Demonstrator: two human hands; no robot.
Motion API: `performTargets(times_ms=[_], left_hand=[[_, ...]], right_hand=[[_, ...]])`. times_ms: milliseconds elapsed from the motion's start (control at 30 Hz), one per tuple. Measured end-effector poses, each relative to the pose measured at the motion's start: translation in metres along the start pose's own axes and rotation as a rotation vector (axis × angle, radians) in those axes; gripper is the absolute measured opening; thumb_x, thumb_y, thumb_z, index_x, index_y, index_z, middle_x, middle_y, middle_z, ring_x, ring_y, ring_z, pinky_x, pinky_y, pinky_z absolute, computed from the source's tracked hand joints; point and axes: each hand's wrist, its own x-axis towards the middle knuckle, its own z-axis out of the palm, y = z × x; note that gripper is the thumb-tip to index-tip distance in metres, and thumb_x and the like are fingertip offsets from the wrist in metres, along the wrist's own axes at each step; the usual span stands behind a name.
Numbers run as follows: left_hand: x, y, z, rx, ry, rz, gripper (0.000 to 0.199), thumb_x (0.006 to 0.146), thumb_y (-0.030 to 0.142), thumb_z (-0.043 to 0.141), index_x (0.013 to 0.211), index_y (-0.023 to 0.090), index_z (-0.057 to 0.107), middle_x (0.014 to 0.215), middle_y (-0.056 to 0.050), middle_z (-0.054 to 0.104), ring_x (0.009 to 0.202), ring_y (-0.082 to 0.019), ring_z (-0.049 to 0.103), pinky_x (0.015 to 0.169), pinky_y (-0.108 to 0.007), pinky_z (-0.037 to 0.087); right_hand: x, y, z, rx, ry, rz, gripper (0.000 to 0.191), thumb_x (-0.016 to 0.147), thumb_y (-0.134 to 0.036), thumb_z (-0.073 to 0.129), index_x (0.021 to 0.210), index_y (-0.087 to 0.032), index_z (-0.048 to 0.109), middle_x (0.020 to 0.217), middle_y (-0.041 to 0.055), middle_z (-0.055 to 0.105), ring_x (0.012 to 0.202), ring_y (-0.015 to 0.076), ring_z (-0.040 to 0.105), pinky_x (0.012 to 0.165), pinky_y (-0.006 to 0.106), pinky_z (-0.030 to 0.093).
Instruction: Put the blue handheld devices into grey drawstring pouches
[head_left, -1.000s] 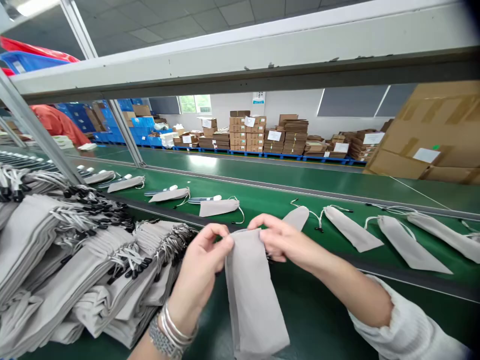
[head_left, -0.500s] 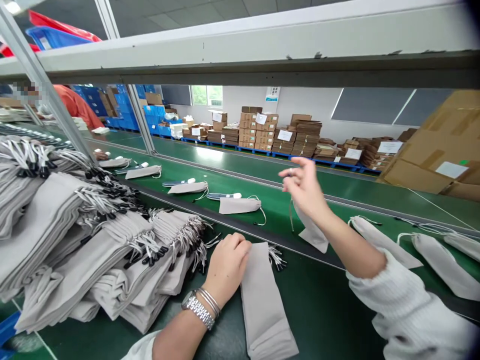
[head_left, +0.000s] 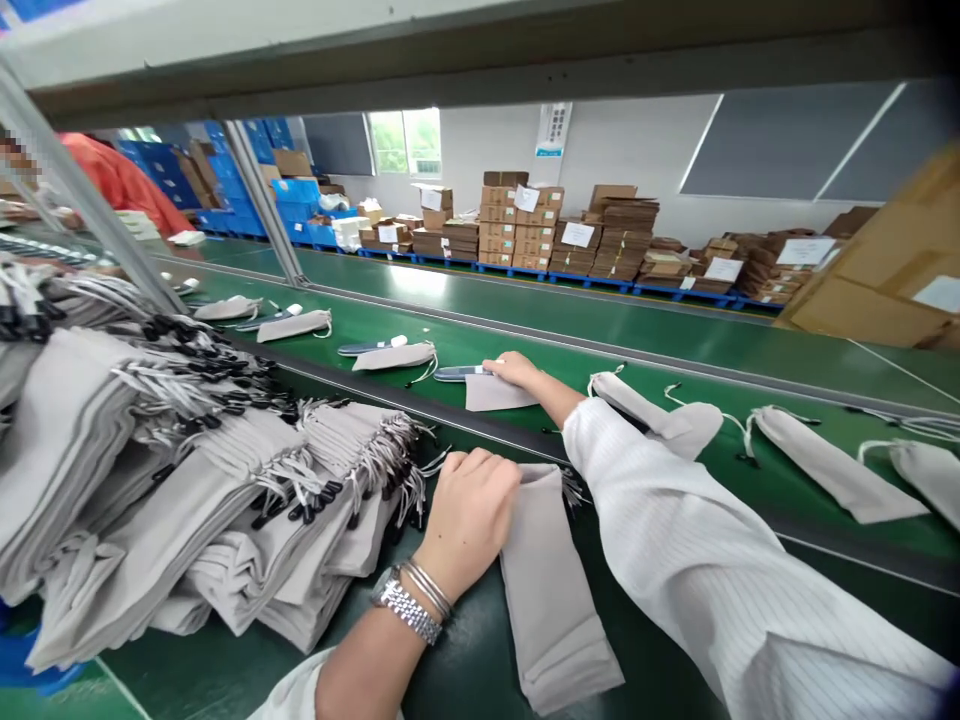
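My left hand (head_left: 474, 508) is closed at the upper left corner of a grey drawstring pouch (head_left: 551, 590) on the near work surface; its fingertips hold the pouch's top edge, which bulges slightly open. Out on the green belt, my right hand (head_left: 517, 370) reaches over a pouch (head_left: 491, 393) and a blue item with a white end (head_left: 457, 374) lying beside it; its fingers are closed on one of them, but which is hidden. Large piles of grey pouches (head_left: 157, 510) with white cords and black tips lie left of my left hand.
More pouches (head_left: 832, 465) lie along the belt on both sides. A metal post (head_left: 266, 205) and overhead beam (head_left: 480, 70) frame the view. A large carton (head_left: 885, 260) stands at right. Behind are stacked boxes (head_left: 517, 228) and a person in orange (head_left: 120, 180) at far left.
My right hand has moved left and away from me, down to the pouch and blue item on the belt. The pouch it was over now lies on the belt. The view has tilted down.
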Motion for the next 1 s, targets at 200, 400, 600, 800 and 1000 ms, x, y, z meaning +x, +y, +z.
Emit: performTargets(times_ms=[200, 400, 600, 800, 1000], left_hand=[[0.002, 0.003, -0.011, -0.386, 0.005, -0.054, 0.015, 0.094, 0.015, 0.046, 0.080, 0.020, 0.047, 0.080, 0.001, 0.051, 0.072, -0.014, 0.045, 0.069, -0.030, 0.034], [0.004, 0.017, -0.020, -0.663, -0.013, -0.167, 0.014, 0.089, 0.017, 0.058, 0.076, 0.019, 0.054, 0.082, 0.000, 0.052, 0.073, -0.013, 0.047, 0.065, -0.026, 0.037], [0.010, 0.040, -0.025, -0.788, 0.202, -0.218, 0.012, 0.084, 0.020, 0.067, 0.076, 0.019, 0.058, 0.091, -0.001, 0.054, 0.082, -0.013, 0.051, 0.070, -0.024, 0.040], [0.014, 0.028, -0.054, -1.087, 0.510, -0.551, 0.021, 0.076, 0.029, 0.077, 0.077, 0.019, 0.058, 0.079, 0.002, 0.050, 0.063, -0.006, 0.045, 0.052, -0.014, 0.037], [0.017, 0.011, -0.059, -1.161, 0.552, -0.546, 0.028, 0.079, 0.040, 0.073, 0.094, 0.022, 0.059, 0.081, 0.002, 0.049, 0.056, -0.005, 0.037, 0.046, -0.015, 0.032]], right_hand=[[-0.066, 0.025, -0.058, 0.332, 0.326, -0.137, 0.052, 0.094, -0.055, 0.038, 0.116, -0.015, 0.062, 0.099, 0.0062, 0.065, 0.076, 0.0138, 0.056, 0.068, 0.024, 0.046], [-0.181, 0.033, -0.105, 0.584, 0.387, -0.424, 0.033, 0.087, -0.051, 0.061, 0.095, -0.020, 0.070, 0.089, 0.0024, 0.064, 0.062, 0.0117, 0.050, 0.058, 0.025, 0.041], [-0.236, 0.007, -0.097, 0.326, -0.108, -0.698, 0.033, 0.095, -0.048, 0.053, 0.110, -0.024, 0.071, 0.100, 0.0058, 0.061, 0.092, 0.0186, 0.057, 0.083, 0.032, 0.044], [-0.262, -0.005, -0.109, 0.751, -0.402, -0.373, 0.032, 0.089, -0.040, 0.063, 0.115, -0.023, 0.056, 0.064, -0.0070, 0.038, 0.053, 0.0078, 0.035, 0.048, 0.019, 0.028], [-0.266, -0.002, -0.141, 1.256, 0.013, -0.353, 0.017, 0.090, -0.036, 0.059, 0.098, -0.025, 0.049, 0.057, -0.0101, 0.020, 0.048, 0.0082, 0.018, 0.048, 0.020, 0.034]])
